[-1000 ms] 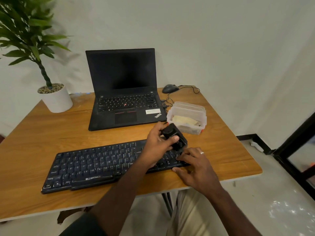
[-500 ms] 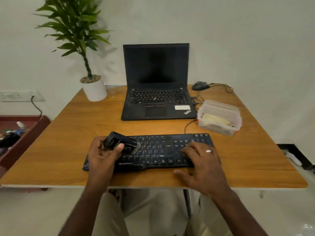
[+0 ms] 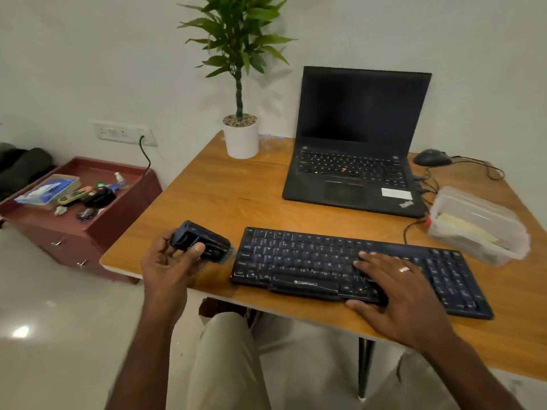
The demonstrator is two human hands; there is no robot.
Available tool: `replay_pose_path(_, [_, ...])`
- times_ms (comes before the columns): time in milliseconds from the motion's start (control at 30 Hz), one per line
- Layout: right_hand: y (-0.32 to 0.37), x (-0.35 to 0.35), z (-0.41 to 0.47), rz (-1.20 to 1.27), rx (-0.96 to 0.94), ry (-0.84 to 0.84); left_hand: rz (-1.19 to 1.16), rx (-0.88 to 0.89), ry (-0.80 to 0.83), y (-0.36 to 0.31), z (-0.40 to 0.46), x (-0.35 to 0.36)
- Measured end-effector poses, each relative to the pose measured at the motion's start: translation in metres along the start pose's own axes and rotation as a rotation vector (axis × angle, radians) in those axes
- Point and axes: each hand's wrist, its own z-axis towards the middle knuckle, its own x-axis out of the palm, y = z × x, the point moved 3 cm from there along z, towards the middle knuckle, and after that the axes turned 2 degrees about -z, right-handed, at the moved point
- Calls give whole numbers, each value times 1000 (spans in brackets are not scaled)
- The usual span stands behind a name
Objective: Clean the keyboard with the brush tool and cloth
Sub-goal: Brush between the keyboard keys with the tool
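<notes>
Wooden desk (image 3: 236, 196) carries a black laptop (image 3: 355, 173), then a black keyboard (image 3: 296, 258) near the front edge. Right hand (image 3: 396, 291) flat on the keys, fingers straight. Left hand (image 3: 168, 267) grips the black brush tool (image 3: 201, 244) just left of the keyboard.

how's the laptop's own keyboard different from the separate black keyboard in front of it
The laptop keyboard is built in, has a red dot among its keys, and lies untouched. The separate keyboard is wider, lies nearer the table edge, and has the right hand resting flat on it. Both are black.
</notes>
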Motion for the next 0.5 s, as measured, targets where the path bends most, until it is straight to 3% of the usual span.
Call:
replay_pose_path(200, [6,0,0,-36,-15,-15,60,14,170,3,-3,11])
replay_pose_path(433, [4,2,0,-54,-9,12,151,-73,583,-3,8,60])
replay_pose_path(500, [4,2,-1,-56,-5,2,118,-105,609,6,5,71])
